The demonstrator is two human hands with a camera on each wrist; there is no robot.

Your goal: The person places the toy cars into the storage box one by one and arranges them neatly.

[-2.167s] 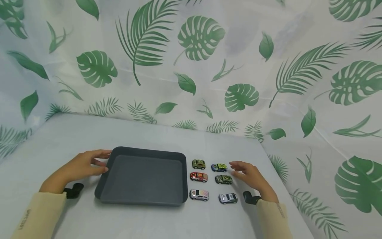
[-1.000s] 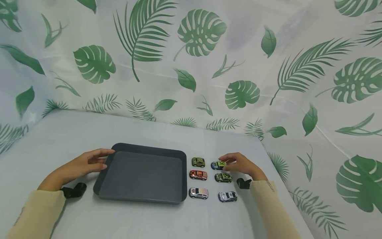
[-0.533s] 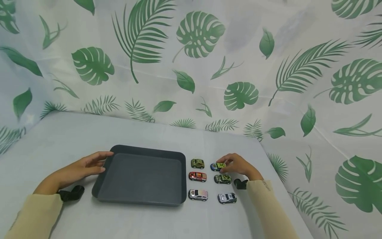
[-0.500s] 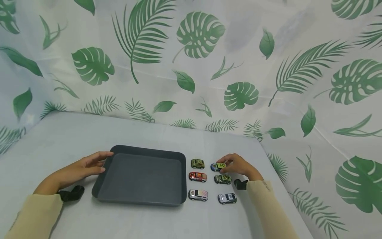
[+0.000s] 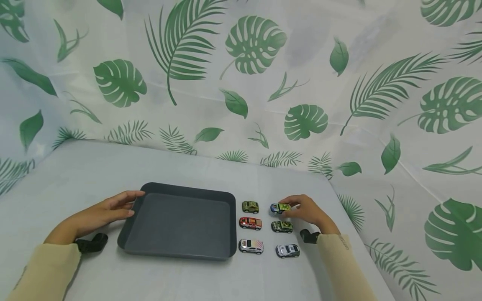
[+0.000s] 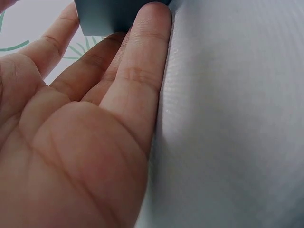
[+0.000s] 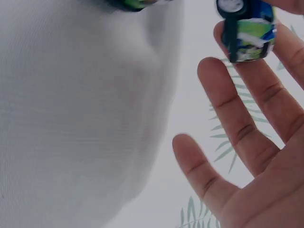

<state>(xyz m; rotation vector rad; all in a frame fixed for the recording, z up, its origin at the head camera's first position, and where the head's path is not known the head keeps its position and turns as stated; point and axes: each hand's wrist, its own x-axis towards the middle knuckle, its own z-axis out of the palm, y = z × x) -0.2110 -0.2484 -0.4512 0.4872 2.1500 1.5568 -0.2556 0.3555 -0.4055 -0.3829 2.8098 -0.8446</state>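
Note:
My right hand (image 5: 306, 209) pinches a blue and lime-green toy car (image 5: 280, 208) between thumb and fingers. In the right wrist view this toy car (image 7: 251, 35) is off the table, while the other fingers of the right hand (image 7: 256, 137) spread out. At the left side of a dark grey rectangular tray (image 5: 180, 225), my left hand (image 5: 105, 212) rests with its fingers fairly straight. The left wrist view has the left hand (image 6: 90, 123) low by the table, fingertips against the tray wall (image 6: 107, 16). Nothing lies in the tray.
Right of the tray, several more toy cars stand on the white table: olive camouflage (image 5: 250, 207), red (image 5: 250, 223), white with pink (image 5: 251, 246), green camouflage (image 5: 282, 226) and silver (image 5: 288, 250). A leaf-patterned curtain (image 5: 203, 92) hangs behind.
My right hand has come in from the right, taken hold of the blue and lime-green toy car and raised it slightly. The left hand stays at the tray's left side.

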